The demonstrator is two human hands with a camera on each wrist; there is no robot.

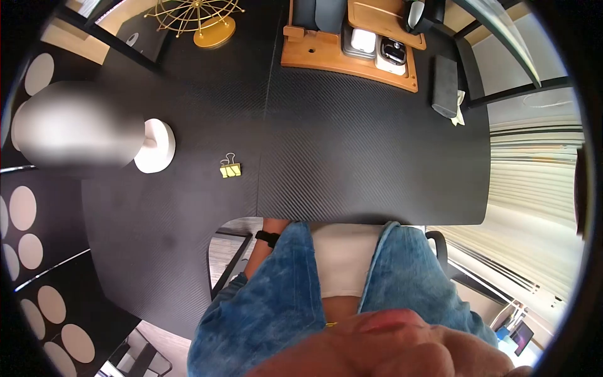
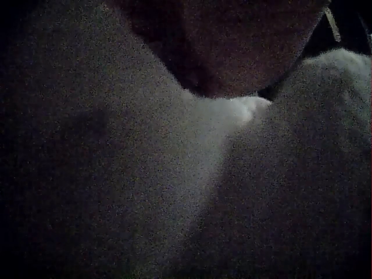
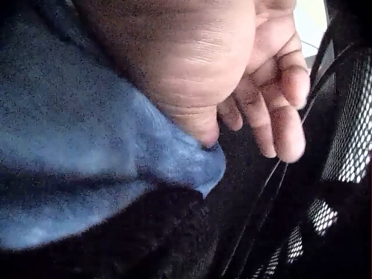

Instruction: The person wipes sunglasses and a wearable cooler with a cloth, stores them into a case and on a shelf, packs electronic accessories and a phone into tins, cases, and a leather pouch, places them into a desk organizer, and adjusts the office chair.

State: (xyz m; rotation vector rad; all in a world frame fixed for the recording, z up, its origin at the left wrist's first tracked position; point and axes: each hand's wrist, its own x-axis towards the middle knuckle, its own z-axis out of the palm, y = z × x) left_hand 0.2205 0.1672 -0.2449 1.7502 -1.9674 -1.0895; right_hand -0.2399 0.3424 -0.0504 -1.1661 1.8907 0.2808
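Note:
In the right wrist view, my right hand (image 3: pixel 232 75) hangs loosely curled beside a denim jacket (image 3: pixel 168 157). Its thumb rests at the jacket's lower edge, and nothing lies between the fingers. The left wrist view is very dark. My left hand (image 2: pixel 226 52) shows there only as a shadowed shape over pale cloth (image 2: pixel 192 145), its fingers hidden. In the head view, a black wristband (image 1: pixel 269 238) marks the left wrist at the desk's front edge, with the hand out of sight below. A yellow binder clip (image 1: pixel 230 169) lies on the black desk (image 1: pixel 364 151), away from both hands.
A white lamp (image 1: pixel 156 146) stands left on the desk. Behind are a gold wheel-shaped ornament (image 1: pixel 215 31) and a wooden organizer (image 1: pixel 314 53) holding a watch (image 1: pixel 394 53) and a white case (image 1: pixel 363 41). A dark grey case (image 1: pixel 445 85) lies at right. Chair mesh (image 3: pixel 351 139) borders the right hand.

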